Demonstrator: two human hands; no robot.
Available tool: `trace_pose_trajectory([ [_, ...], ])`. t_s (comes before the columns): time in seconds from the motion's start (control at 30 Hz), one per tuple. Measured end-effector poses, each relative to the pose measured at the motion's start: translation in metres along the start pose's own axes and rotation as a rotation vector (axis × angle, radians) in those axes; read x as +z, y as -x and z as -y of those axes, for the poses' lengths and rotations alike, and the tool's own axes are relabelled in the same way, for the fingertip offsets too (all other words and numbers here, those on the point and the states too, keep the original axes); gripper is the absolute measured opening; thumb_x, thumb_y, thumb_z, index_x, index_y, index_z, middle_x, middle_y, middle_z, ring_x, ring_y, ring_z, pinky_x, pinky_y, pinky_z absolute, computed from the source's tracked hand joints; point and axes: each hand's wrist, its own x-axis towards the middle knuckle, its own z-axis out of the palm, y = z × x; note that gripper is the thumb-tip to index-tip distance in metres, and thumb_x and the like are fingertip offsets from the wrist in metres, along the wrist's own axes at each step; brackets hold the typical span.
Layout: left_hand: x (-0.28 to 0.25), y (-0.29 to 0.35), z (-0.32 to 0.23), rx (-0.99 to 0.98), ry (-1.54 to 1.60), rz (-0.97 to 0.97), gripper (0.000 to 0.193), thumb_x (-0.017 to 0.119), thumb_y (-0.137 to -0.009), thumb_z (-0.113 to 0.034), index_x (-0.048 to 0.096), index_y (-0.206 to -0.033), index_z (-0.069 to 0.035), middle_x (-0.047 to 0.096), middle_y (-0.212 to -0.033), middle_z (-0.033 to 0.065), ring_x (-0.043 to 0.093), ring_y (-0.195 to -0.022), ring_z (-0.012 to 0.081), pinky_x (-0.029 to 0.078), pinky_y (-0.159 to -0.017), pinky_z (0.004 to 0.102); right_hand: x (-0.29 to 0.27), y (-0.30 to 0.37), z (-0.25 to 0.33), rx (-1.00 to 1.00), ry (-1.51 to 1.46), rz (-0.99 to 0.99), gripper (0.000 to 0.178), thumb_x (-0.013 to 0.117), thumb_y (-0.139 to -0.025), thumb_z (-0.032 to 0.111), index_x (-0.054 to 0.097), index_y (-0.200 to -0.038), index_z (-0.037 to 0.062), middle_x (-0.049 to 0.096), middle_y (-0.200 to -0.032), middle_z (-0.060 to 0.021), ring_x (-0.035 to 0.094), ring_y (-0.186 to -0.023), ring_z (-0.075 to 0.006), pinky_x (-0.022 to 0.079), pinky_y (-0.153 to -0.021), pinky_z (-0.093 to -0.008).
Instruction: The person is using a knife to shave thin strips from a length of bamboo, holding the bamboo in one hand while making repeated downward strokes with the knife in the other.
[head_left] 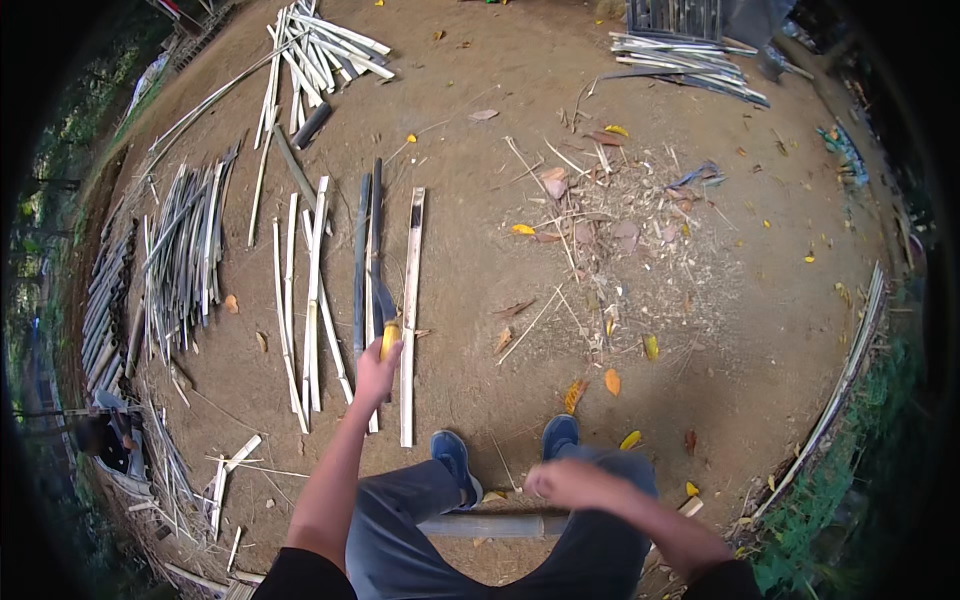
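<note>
Knife (384, 305) with yellow handle and dark blade, gripped in left hand (376, 372) — fingers wrapped closed round handle, blade pointing away over bamboo slats (411, 300) laid side by side on dirt ground (720, 330). Held low and forward, edge clear of legs, presumably for safety. Right hand (565, 482) blurred above knees; open or closed cannot be told, nothing seen in it. Bamboo pole (490, 525) lying crosswise just behind blue shoes (455, 462). Shavings and dry leaves (610, 240) scattered to right — further split bundles (185, 250) stacked at left.
</note>
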Motion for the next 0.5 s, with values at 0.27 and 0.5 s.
trace_pose_trajectory([
  [0.27,0.084,-0.119,0.035,0.238,-0.152,0.075,0.055,0.058,-0.096,-0.052,0.062,-0.100,0.003,0.067,-0.077,0.0139,0.066,-0.068,0.0226,0.052,-0.064,0.0389,-0.160,-0.210,-0.071,0.214,-0.120,0.000,0.042,0.042,-0.106,0.029,0.060,-0.127,-0.0031,0.069,-0.115,-0.0205,0.070,-0.095,-0.0275,0.058,-0.085,-0.0356],
  [0.5,0.158,-0.153,0.042,0.264,-0.138,0.264,0.063,0.052,-0.096,-0.060,0.064,-0.108,0.001,0.066,-0.079,0.0131,0.065,-0.070,0.0213,0.052,-0.065,0.0373,-0.144,-0.353,-0.107,0.200,-0.618,0.017,0.105,0.043,-0.095,0.065,-0.003,-0.155,-0.0075,0.014,-0.156,-0.0383,0.039,-0.139,-0.0439,0.044,-0.111,-0.0464],
])
